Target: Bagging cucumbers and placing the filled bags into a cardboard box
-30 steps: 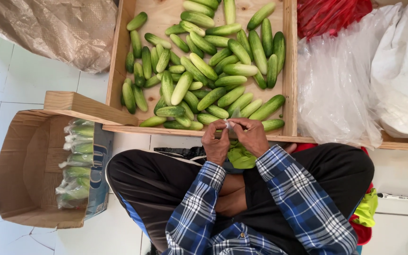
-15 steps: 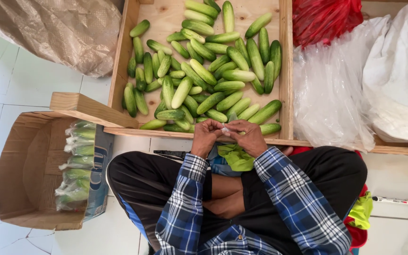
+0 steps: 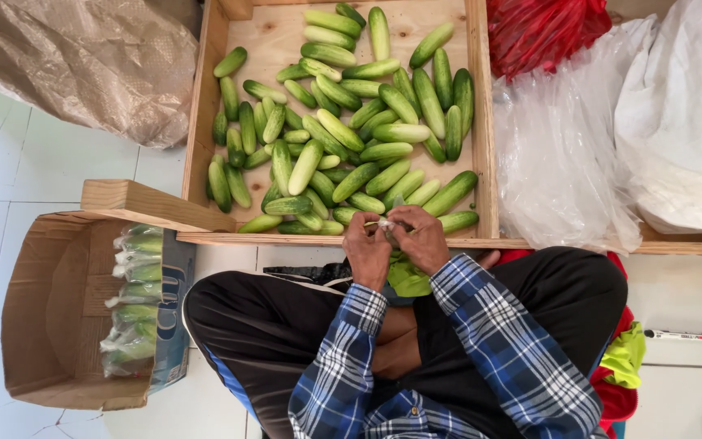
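Note:
I sit cross-legged in front of a wooden tray (image 3: 483, 122) that holds several loose green cucumbers (image 3: 343, 130). My left hand (image 3: 366, 250) and my right hand (image 3: 421, 237) meet at the tray's near edge. Both pinch a small clear plastic bag (image 3: 385, 223) between the fingertips. A green bundle (image 3: 409, 279), partly hidden by my hands, lies in my lap just below them.
A cardboard box (image 3: 50, 309) at my left holds several bagged cucumbers (image 3: 133, 305). A wooden block (image 3: 152, 205) leans on the tray's corner. Clear plastic bags (image 3: 562, 138), a red bag (image 3: 542, 28) and a white sack (image 3: 684, 114) lie right. A marker (image 3: 686, 336) rests on the floor tiles.
My hands have stayed together at the tray's near edge, working the plastic. The view has shifted slightly.

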